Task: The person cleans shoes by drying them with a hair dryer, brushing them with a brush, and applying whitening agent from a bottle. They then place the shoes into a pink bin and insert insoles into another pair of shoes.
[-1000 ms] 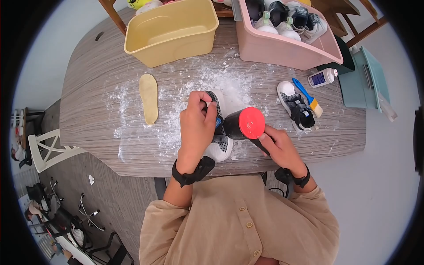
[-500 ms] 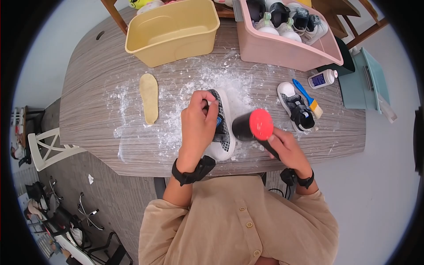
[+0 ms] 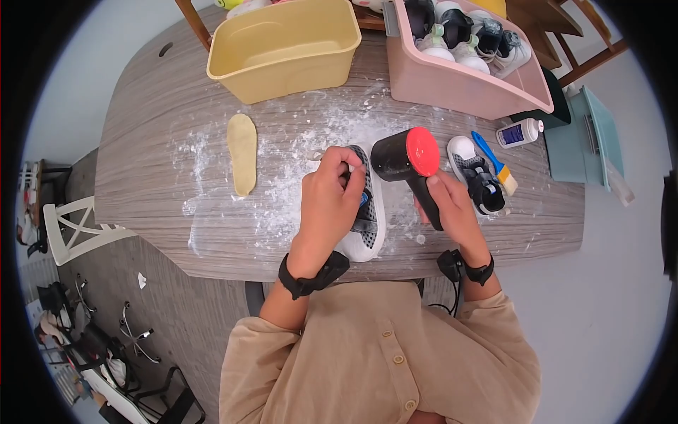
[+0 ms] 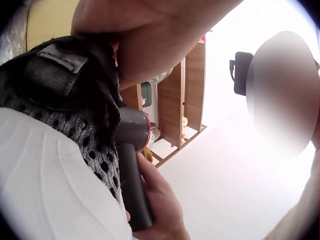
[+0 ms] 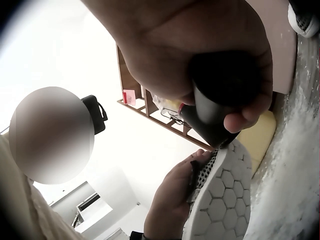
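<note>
Powdery table (image 3: 152,152), left hand (image 3: 328,201) clamped on a shoe (image 3: 367,227), right hand (image 3: 455,205) curled round a black dryer (image 3: 392,157).

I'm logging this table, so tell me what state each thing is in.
Left hand: holding near shoe
Right hand: gripping black tool
Near shoe: held, tilted
Black tool: held, on or off unclear
Other shoe: unheld
Brush: lying unheld
Bottle: on its side
Insole: lying flat
Yellow bin: lidless
Pink bin: lidless, holding shoes
Table: powder-strewn
</note>
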